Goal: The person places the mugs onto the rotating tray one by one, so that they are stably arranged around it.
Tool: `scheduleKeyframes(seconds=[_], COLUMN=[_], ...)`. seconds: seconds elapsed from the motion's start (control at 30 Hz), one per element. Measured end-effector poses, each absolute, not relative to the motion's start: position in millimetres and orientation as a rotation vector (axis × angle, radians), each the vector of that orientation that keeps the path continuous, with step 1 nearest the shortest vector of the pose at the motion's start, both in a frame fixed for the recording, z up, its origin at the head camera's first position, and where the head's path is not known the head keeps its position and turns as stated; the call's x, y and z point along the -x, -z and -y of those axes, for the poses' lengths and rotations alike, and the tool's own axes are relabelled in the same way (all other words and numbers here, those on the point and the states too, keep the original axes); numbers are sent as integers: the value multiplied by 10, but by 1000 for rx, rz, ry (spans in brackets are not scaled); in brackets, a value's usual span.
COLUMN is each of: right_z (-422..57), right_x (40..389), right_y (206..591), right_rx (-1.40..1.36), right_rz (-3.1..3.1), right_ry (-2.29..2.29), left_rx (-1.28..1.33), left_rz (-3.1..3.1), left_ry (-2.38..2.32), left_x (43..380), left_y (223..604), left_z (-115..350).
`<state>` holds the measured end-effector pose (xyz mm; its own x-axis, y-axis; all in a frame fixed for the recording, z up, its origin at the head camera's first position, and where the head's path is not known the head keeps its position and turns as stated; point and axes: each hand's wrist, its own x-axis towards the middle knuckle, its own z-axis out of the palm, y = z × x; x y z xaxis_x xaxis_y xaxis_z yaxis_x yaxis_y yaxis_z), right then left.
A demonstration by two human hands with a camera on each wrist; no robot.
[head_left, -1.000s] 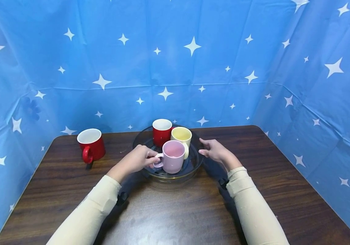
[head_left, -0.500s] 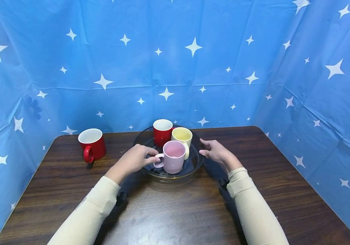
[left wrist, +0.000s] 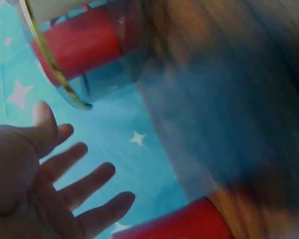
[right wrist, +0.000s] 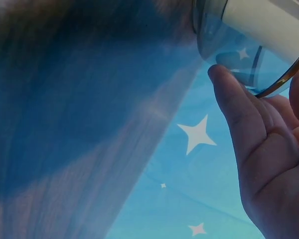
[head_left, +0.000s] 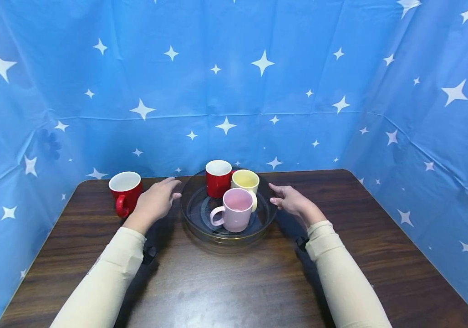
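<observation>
Holding nothing with the left hand (head_left: 154,200), with fingers parted in the left wrist view, between a glossy red mug with a white interior (head_left: 130,193) and a round, clear glass bowl (head_left: 217,236). Touching the bowl at its right side with the right hand (head_left: 293,202), thumb toward the opening and fingers along the outer wall; cannot tell whether pinching the glass. Can see three upright mugs inside the bowl: at the back, a second red mug, white within (head_left: 217,186); to its front right, a pale yellow mug (head_left: 248,182); at the front, a pale pink mug (head_left: 237,216) with handle turned left. Wearing cream long sleeves (head_left: 103,273) above a dark brown wood-grain table (head_left: 217,287), before a blue cloth with white stars (head_left: 234,82)
</observation>
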<state>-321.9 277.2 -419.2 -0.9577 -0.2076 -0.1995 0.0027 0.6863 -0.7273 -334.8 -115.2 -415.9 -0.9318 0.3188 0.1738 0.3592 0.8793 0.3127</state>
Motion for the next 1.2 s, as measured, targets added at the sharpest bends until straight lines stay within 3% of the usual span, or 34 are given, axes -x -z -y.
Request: scheduleKeyframes(seconds=[0.43, 1.2], right_z=[-2810, -2896], right_x=[3332, 3230], right_y=[4176, 4238], right_rx=[210, 301], right_rz=[-2633, -2891], right_ry=[1121, 1021], left_rx=[828, 709], left_rz=[2980, 3014], left_ry=[740, 716], left_x=[3423, 3355], left_y=[4303, 4306], left_z=[1236, 1250])
